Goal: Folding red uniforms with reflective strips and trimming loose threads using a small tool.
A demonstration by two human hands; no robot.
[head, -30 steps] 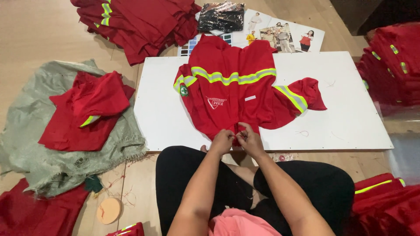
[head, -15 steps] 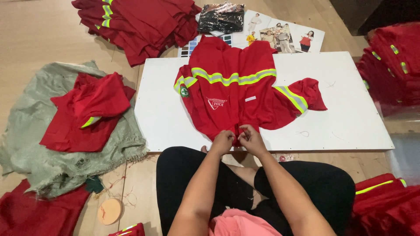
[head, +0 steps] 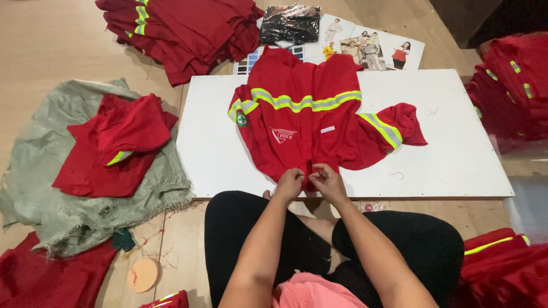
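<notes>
Two hands are working at the near hem of a red work shirt [head: 308, 128], which is lying flat on a white board [head: 456, 154] serving as the counter, collar end pointing away from the person. Left hand [head: 289, 184] is closing into a loose fist on the hem fabric, knuckles up. Right hand [head: 328, 181] is pinching the same hem just beside it, fingers curled tight on the cloth; whether it is also holding a small tool is too small to tell. Both hands are nearly touching each other at the shirt's bottom centre.

Judging by the grip, the step in hand looks like checking or trimming something at the hem, probably a loose thread. The next move would call for keeping the hem taut between both hands and working in small motions so the cloth is not bunching.

Reflective yellow-grey stripes [head: 308, 101] are running across the chest, well beyond the hands, and one sleeve [head: 394, 128] is spreading out ahead and to the right of the right hand. Loose threads [head: 397, 175] are lying on the board right of the right hand.

Far left of the left hand, folded red shirts [head: 114, 142] are sitting on a grey-green sack [head: 40, 171] on the floor. More red stacks [head: 182, 28] are lying far ahead, and another pile [head: 514, 91] far right. Printed sheets [head: 371, 48] and a black packet [head: 290, 23] are lying beyond the board. A round tan disc [head: 142, 275] is lying on the floor, near the left elbow.
</notes>
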